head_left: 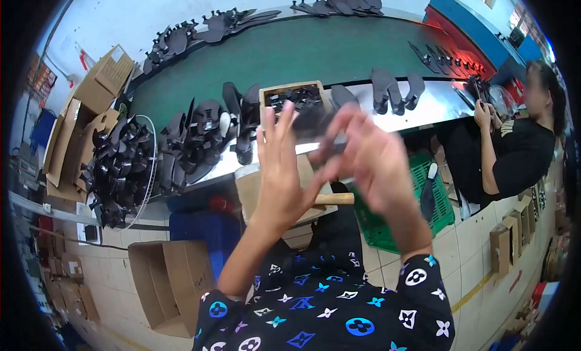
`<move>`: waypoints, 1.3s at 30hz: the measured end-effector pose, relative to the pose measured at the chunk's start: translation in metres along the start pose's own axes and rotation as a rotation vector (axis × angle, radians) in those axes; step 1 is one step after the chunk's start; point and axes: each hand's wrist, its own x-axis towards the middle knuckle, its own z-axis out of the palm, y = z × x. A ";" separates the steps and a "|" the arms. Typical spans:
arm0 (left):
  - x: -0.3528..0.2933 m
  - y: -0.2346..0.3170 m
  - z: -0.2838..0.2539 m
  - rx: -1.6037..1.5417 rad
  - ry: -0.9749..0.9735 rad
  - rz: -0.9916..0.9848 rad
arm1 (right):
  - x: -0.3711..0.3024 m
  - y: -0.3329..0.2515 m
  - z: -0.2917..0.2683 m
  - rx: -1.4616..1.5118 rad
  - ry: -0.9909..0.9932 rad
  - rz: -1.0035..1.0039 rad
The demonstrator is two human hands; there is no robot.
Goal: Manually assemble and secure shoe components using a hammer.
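Observation:
My left hand (278, 169) is raised over the bench edge, palm side inward, its fingers stretched out and apart. Close by on its right, my right hand (375, 157) is smeared by motion, with its fingers bent around a dark, blurred piece (311, 122), perhaps a sandal part; its exact kind cannot be made out. Beneath the hands, a wooden handle (336, 198) lies over a cardboard-coloured block (248, 187); its far end is hidden by my left hand. Just beyond stands a shallow box (262, 103) of small black parts.
Black sandals (209, 124) crowd the bench to the left, beside a wire basket (151, 163) heaped with black straps. More soles (382, 88) lie to the right. Behind runs a green conveyor belt (272, 60). A green crate (445, 215) stands low right, near a seated co-worker (523, 145).

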 end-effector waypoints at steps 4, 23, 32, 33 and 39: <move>-0.031 -0.021 -0.034 -0.125 0.275 -0.069 | -0.022 0.080 0.016 -1.035 -0.073 -0.569; 0.001 -0.112 0.039 0.314 -0.116 -0.234 | -0.212 0.171 -0.136 -0.733 0.652 0.144; 0.092 -0.205 0.120 0.900 -0.773 0.063 | -0.124 0.135 -0.130 -0.504 0.519 0.008; 0.093 -0.205 0.117 0.886 -0.778 0.084 | -0.116 0.132 -0.129 -0.499 0.514 0.000; 0.096 -0.201 0.081 0.379 -0.612 -0.333 | -0.079 0.119 -0.119 -0.463 0.404 -0.149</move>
